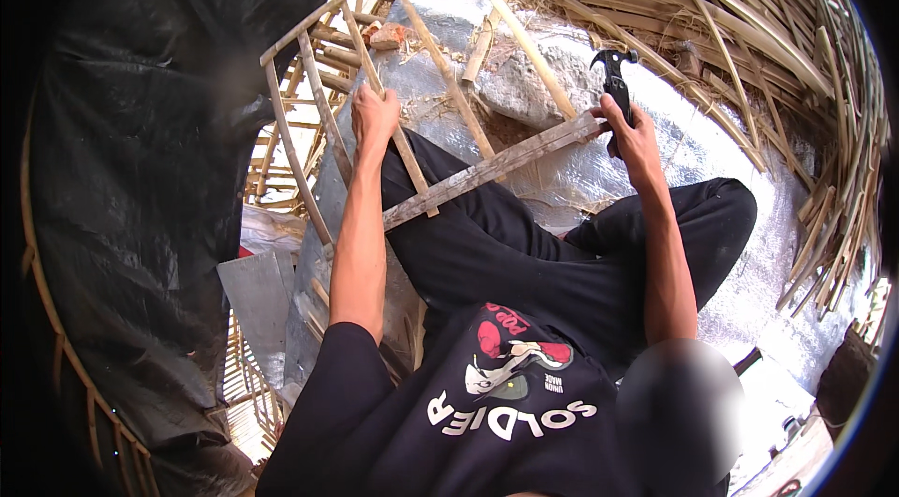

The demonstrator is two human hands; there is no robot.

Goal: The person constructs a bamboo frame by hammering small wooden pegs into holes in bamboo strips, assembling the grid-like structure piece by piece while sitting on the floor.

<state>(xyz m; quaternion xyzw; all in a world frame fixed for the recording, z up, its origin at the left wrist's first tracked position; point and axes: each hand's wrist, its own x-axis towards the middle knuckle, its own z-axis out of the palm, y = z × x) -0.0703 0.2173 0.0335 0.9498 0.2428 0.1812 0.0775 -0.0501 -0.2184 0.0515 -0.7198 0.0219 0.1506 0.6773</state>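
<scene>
Black tarp (140, 150) left of wooden frame (492, 176). Frame slanting over black-trousered legs (524, 258). Grey stone (529, 89) behind frame's right stick (506, 21). Left hand (376, 118): fingers curled round frame's slat (410, 163). Right hand (639, 143): fingers wrapped round claw hammer (614, 83), at frame's right corner; whether pinching frame too, can't tell.

Silvery ground sheet (726, 155) bearing grey stone (515, 92), brick chunk (387, 36), pale strips (777, 38).

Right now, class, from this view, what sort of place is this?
Probably a makeshift workshop: the heaped strips, the slatted frame and the hammer in the right hand suggest it.
</scene>
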